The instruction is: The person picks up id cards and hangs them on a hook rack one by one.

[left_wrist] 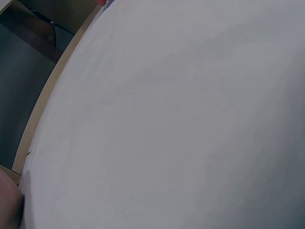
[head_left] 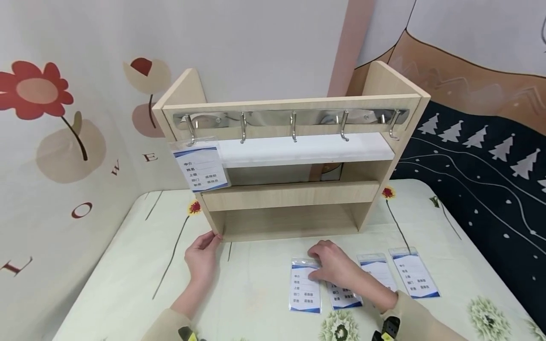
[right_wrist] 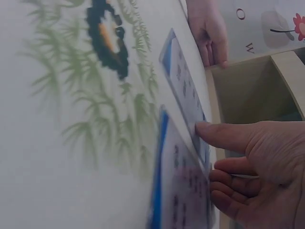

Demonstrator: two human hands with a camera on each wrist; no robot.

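A light wooden shelf rack stands on the table, with a row of metal hooks across its upper front. From the leftmost hook hangs a clear-sleeved name badge. My left hand grips the rack's lower left front corner, thumb at the front edge. Over the cards on the table, my right hand touches the leftmost flat badge with its thumb; its fingers are loosely bent near the badge's top edge. Another badge lies partly under this hand. In the right wrist view the thumb meets the badge's edge.
Two more badges lie to the right, one partly behind the forearm and one farther out. A flower-patterned cloth covers the table. Printed curtains hang behind. The left wrist view shows mostly pale cloth.
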